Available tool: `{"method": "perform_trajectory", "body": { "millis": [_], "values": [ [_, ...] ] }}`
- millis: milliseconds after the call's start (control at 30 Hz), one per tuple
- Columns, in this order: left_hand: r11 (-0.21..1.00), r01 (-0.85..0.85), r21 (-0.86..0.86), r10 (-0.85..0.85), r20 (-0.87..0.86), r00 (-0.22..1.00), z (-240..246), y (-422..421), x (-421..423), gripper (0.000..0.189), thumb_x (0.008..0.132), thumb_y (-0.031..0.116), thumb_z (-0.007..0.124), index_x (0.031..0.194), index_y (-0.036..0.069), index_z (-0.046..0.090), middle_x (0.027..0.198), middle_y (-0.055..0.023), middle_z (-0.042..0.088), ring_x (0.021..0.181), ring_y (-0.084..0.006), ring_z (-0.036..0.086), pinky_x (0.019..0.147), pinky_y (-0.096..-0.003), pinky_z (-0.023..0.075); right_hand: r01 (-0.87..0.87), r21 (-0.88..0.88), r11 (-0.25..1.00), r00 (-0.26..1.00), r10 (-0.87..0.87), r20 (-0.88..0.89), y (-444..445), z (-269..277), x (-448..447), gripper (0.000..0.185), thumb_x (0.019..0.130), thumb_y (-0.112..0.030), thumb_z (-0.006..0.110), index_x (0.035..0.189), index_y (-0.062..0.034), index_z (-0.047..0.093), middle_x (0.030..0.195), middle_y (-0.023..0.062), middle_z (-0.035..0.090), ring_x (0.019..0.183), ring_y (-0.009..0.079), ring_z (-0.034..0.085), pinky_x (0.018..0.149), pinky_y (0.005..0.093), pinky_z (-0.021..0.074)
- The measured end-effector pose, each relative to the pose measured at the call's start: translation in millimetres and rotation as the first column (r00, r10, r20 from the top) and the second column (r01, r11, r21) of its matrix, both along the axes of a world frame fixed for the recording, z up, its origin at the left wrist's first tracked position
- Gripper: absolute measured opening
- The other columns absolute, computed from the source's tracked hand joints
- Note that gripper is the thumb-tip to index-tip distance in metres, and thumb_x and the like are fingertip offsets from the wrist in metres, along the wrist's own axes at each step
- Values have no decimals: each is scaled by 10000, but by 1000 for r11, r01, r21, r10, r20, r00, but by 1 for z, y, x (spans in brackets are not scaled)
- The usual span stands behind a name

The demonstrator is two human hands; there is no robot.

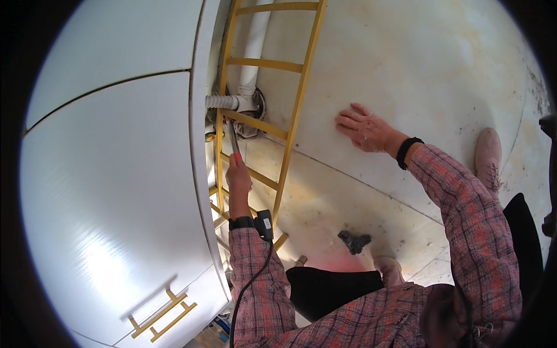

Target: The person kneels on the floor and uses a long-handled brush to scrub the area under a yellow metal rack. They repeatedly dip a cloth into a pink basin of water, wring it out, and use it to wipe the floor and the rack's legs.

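Observation:
My left hand is closed around the red grip of a slim tool with a metal shaft. The shaft points towards a dirty, dark opening at the foot of a white plastic pipe. A grey corrugated hose joins the pipe's fitting from the left. The tool's far end is hard to make out near a rung of a yellow ladder-like frame. My right hand holds nothing; its fingers are spread over the pale marbled tile. Whether it touches the tile, I cannot tell.
White cabinet fronts with gold handles stand close on the left. A dark, irregular lump lies on the floor near my shoe. A yellow-and-black object is partly hidden behind the frame. A black cable runs along my left sleeve.

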State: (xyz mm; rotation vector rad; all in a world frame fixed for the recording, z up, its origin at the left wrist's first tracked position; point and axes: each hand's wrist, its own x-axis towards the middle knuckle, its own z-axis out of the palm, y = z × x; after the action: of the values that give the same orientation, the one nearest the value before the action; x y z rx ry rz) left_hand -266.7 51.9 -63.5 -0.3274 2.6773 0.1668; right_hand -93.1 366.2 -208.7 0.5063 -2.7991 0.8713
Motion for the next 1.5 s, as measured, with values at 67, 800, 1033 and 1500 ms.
{"method": "perform_trajectory", "body": {
  "millis": [67,800,1033,1500],
  "values": [
    [999,-47,2,47,23,999,12,0,16,313,945,280,331,1237,195,401,623,-119,536,375,-214,510,319,-333,402,-7,11,1000,1000,7,12,0,0,0,341,776,-166,563,1107,-88,542,1221,51,453,1219,207,364,1097,433,207],
    [962,13,272,-8,-20,1000,11,21,-17,451,935,310,437,1367,193,384,531,-22,441,374,-122,424,334,-272,363,17,-12,1000,1000,-17,-7,-2,-1,0,375,743,-133,565,1112,-75,540,1210,71,454,1219,219,370,1095,451,222],
    [944,53,327,-51,-15,999,-7,22,-63,467,938,299,412,1390,213,337,527,-1,420,385,-105,408,339,-261,363,7,30,1000,999,-6,-32,-1,0,0,338,758,-171,562,1081,-73,535,1198,61,452,1191,219,378,1075,439,234],
    [997,-26,-70,33,93,995,33,13,31,423,947,290,350,1356,191,312,587,-96,527,397,-201,525,329,-325,429,7,5,1000,1000,-7,0,0,4,1,361,737,-138,588,1093,-89,553,1206,48,455,1212,203,373,1087,426,231]
  ]
}}
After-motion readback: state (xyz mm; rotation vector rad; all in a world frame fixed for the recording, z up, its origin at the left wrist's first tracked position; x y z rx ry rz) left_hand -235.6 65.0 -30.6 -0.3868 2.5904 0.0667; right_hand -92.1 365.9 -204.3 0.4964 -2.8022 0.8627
